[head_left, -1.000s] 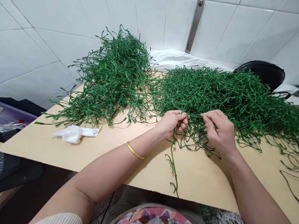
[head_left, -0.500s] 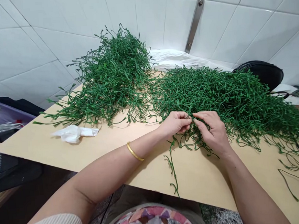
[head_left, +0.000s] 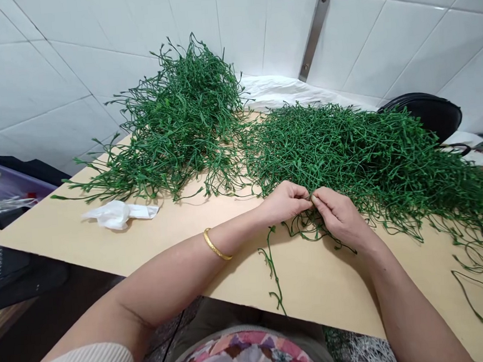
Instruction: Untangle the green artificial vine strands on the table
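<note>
My left hand (head_left: 287, 202) and my right hand (head_left: 338, 213) meet fingertip to fingertip at the near edge of the right-hand heap of green artificial stems (head_left: 339, 145). Both are closed in a pinch on a thin green stem, mostly hidden by the fingers. Below my left hand, a knobbly green strand (head_left: 275, 273) trails down over the tan board (head_left: 180, 250). Loose stems curl out beneath my right hand.
Another tangled heap of green stems (head_left: 190, 112) rises at the back left. A crumpled white tissue (head_left: 121, 214) lies left of my forearm. Behind the right heap are a round black case (head_left: 432, 113) and white cloth (head_left: 276, 90). A metal bracket (head_left: 316, 33) is fixed to the tiled wall.
My right fingers have closed in more tightly against my left fingertips. The strand below my left hand has swung slightly left. The heaps look the same.
</note>
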